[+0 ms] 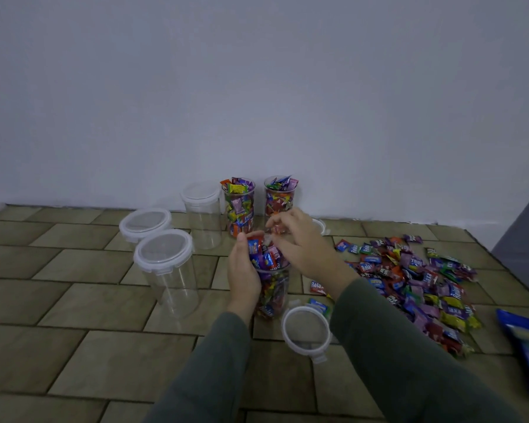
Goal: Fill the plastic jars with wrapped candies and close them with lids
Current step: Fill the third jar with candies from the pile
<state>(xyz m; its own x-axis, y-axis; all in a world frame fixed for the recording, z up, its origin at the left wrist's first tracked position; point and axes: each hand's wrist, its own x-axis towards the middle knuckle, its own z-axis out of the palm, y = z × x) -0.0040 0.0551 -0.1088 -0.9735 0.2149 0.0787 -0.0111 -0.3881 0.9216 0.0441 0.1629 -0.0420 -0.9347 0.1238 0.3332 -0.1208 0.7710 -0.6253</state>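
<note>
On your left stand three empty jars (169, 270) with lids on, still to fill. Your left hand (242, 271) grips the jar (272, 288) you are filling, now heaped to its mouth; your right hand (300, 239) pinches candies above it. Its lid (306, 331) lies beside it on the floor. Two full, uncapped jars (239, 206) wait behind; the candy pile (416, 282) spreads right.

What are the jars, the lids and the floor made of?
The jars look like clear, smooth plastic: you see the floor right through them. The lids seem to be whitish, matte plastic rims with see-through middles. The floor looks like matte brown stone or ceramic tile, shown by its dark joint lines.
</note>
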